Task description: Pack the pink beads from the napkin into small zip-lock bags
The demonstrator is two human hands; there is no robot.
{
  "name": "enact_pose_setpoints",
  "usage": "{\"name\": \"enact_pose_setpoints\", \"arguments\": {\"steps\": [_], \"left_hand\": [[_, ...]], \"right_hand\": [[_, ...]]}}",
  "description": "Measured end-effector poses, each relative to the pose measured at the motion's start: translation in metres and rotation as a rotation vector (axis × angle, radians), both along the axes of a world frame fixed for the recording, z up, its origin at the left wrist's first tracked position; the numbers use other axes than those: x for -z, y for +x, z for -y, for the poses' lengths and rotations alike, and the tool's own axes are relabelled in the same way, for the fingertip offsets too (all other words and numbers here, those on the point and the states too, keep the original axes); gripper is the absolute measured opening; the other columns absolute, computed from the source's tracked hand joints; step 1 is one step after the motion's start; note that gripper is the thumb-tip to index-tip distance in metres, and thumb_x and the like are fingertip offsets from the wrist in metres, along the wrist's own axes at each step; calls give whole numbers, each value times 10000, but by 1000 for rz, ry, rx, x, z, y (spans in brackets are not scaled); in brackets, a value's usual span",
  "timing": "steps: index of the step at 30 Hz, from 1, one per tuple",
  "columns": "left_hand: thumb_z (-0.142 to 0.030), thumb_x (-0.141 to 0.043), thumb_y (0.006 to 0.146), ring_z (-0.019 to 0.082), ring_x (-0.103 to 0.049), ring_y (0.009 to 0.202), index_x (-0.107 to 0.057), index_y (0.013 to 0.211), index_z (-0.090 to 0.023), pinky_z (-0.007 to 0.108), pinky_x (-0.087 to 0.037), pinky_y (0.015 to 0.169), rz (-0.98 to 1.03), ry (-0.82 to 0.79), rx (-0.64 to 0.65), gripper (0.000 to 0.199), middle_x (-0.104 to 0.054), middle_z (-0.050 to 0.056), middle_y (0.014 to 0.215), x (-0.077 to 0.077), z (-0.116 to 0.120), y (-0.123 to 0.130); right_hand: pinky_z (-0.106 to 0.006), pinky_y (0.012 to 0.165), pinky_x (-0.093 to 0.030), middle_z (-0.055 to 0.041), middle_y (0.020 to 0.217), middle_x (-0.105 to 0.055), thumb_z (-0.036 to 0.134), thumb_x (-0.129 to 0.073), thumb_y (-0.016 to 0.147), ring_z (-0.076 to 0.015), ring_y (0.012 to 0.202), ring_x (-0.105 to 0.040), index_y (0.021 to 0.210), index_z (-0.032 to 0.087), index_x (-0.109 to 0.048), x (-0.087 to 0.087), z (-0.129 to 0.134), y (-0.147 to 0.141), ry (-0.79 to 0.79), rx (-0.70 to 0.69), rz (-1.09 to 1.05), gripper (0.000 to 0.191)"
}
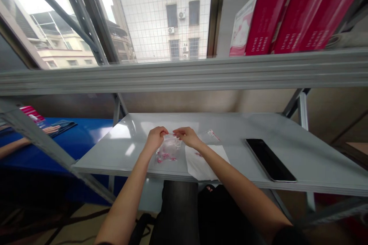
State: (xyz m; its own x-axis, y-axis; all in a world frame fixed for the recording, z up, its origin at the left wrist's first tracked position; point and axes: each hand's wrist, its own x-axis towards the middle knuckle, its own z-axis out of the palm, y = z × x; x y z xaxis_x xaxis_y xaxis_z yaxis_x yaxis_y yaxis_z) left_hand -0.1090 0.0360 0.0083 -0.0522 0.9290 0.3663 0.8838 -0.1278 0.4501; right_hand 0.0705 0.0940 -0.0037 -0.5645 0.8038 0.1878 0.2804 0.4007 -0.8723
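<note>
A clear plastic bag with small pink-red pieces at its bottom lies on the grey table, its top edge toward the wall. My left hand pinches the bag's top left corner. At the top right, the fingers of my right hand are closed on the same edge. Under my right forearm rests a white sheet, with a few small pinkish bits on it near my wrist. Just beyond my right hand lies another clear bag with a reddish edge.
A dark tablet lies on the right of the grey table. Red boxes stand on the shelf above. At left, another person's hand rests over a blue table, beyond a metal post.
</note>
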Motion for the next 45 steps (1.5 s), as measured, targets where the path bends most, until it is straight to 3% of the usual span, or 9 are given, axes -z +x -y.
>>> {"name": "enact_pose_setpoints", "arguments": {"steps": [5,9,13,17,30,37,42,45], "left_hand": [[-323,-608,960,234,-647,1056,-605,1223,-172,452,-559,897,-67,38,-21,303,-629,97,1245,8,2,7],[-313,-606,960,258,-616,1136,-602,1234,-173,493,-524,959,-127,51,116,307,-614,102,1283,5,-3,49],[-318,-612,958,236,-639,1085,-624,1197,-177,459,-547,926,-215,-80,392,278,-632,95,1255,10,-23,104],[-327,-607,961,232,-647,1054,-604,1227,-176,446,-563,892,-269,-189,432,306,-627,98,1254,14,-42,130],[-328,-602,963,229,-646,1054,-611,1221,-191,432,-563,890,-234,-317,321,292,-625,95,1259,-1,-57,131],[-332,-614,955,228,-656,1019,-620,1205,-174,414,-576,853,-95,-331,443,296,-637,88,1234,-17,-63,122],[-334,-615,956,221,-665,993,-618,1197,-163,413,-581,839,28,-216,446,295,-649,84,1199,-25,-66,120],[-316,-604,965,193,-690,913,-647,1126,-147,385,-592,804,129,-73,406,237,-693,72,1091,-27,-54,125]], "right_hand": [[-416,878,-563,-59,1058,-708,287,-614,977,-200,961,-687,1068,143,-671,1,-14,67,114,117,40,180],[-451,952,-523,-64,1073,-711,275,-611,976,-213,1013,-676,1086,154,-673,6,-19,112,181,194,146,175],[-474,969,-510,-66,1082,-704,288,-607,979,-222,1020,-674,1147,154,-651,19,-15,126,219,199,235,219],[-464,959,-518,-73,1109,-698,300,-604,982,-222,1031,-670,1146,154,-650,27,-11,129,241,166,269,225],[-441,910,-548,-69,1117,-691,294,-621,972,-213,1000,-674,1106,149,-661,27,-16,137,202,140,211,201],[-467,962,-514,-69,1123,-690,289,-633,961,-226,1059,-653,1065,153,-675,19,-12,141,163,231,75,176],[-492,1020,-456,-78,1082,-705,212,-660,878,-246,1101,-625,974,162,-706,10,-5,150,89,385,-123,118],[-445,964,-499,-111,1070,-718,236,-604,820,-256,1054,-640,954,174,-709,4,8,158,-7,487,-287,181]]}}
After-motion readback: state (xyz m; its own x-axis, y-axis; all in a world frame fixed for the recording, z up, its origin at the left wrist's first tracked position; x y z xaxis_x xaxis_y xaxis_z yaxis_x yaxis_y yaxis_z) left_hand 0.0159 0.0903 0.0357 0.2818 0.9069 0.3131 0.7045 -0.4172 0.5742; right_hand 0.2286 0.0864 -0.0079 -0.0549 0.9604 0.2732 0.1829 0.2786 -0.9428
